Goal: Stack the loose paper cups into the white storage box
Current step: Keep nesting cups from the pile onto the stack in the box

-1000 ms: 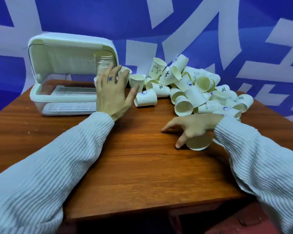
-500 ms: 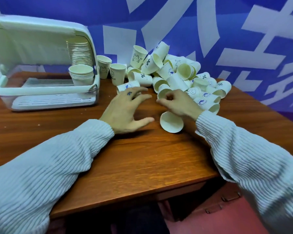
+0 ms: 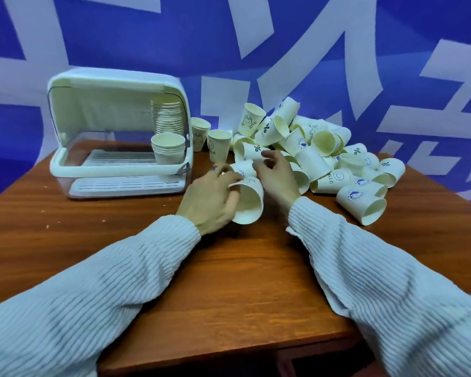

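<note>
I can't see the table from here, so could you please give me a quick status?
Left hand grips a cup; right hand at the pile. Two stacks in the box. Nothing blocking.

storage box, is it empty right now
No, the storage box already holds a short cup stack and a taller stack behind it.

Single head-worn view, forward and down, close over the table (image 3: 229, 281).
</note>
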`<move>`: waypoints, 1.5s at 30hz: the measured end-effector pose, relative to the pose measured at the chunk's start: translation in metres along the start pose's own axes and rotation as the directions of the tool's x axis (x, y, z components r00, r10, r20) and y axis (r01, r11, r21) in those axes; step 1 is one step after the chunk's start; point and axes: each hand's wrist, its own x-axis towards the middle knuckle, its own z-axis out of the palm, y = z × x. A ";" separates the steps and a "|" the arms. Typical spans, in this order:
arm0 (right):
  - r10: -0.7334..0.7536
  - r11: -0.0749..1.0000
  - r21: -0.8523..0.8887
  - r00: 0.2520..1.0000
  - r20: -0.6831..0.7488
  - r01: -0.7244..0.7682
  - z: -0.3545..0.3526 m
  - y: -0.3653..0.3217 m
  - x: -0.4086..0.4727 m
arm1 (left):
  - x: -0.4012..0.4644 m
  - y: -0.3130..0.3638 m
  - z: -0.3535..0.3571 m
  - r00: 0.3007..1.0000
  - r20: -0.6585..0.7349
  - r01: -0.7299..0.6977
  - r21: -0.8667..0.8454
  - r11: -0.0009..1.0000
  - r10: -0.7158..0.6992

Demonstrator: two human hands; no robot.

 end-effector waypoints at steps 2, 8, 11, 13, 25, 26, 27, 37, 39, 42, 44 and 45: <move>0.032 0.984 -0.180 0.996 0.084 -0.017 0.006 0.002 0.014 | 0.004 -0.008 -0.017 0.987 -0.129 0.085 -0.084 0.993 -0.095; -0.131 0.991 0.011 0.991 -0.010 0.131 0.013 -0.020 0.026 | 0.016 -0.032 -0.074 0.753 -0.462 0.297 -0.397 0.868 -0.469; -0.414 0.890 0.165 0.905 -0.101 0.426 0.024 -0.069 0.027 | 0.016 -0.052 -0.096 0.589 -0.565 0.368 -0.449 0.814 -0.578; -0.531 0.835 0.132 0.845 -0.062 0.534 0.045 -0.090 0.029 | 0.013 -0.064 -0.102 0.516 -0.631 0.349 -0.462 0.815 -0.579; -0.397 0.655 -0.439 0.774 0.493 0.615 0.114 -0.109 0.042 | 0.011 -0.082 -0.100 0.444 -0.589 0.367 -0.569 0.736 -0.676; -0.379 0.636 -0.464 0.773 0.508 0.617 0.116 -0.104 0.039 | 0.011 -0.082 -0.101 0.449 -0.578 0.372 -0.573 0.730 -0.682; -0.372 0.614 -0.487 0.771 0.517 0.622 0.119 -0.097 0.037 | 0.011 -0.082 -0.100 0.454 -0.564 0.378 -0.578 0.723 -0.689; -0.410 0.621 -0.416 0.728 0.550 0.664 0.119 -0.072 0.034 | 0.028 -0.081 -0.100 0.523 -0.530 0.430 -0.512 0.744 -0.667; -0.469 0.684 -0.340 0.746 0.473 0.646 0.117 -0.067 0.034 | 0.042 -0.084 -0.107 0.555 -0.544 0.424 -0.467 0.776 -0.630; -0.520 0.741 -0.253 0.770 0.369 0.622 0.110 -0.065 0.032 | 0.065 -0.084 -0.116 0.585 -0.556 0.423 -0.411 0.807 -0.590; -0.529 0.754 -0.220 0.771 0.355 0.619 0.107 -0.061 0.029 | 0.073 -0.082 -0.118 0.609 -0.551 0.452 -0.350 0.821 -0.570; -0.539 0.748 -0.220 0.766 0.349 0.626 0.106 -0.059 0.025 | 0.075 -0.083 -0.117 0.627 -0.534 0.480 -0.309 0.821 -0.567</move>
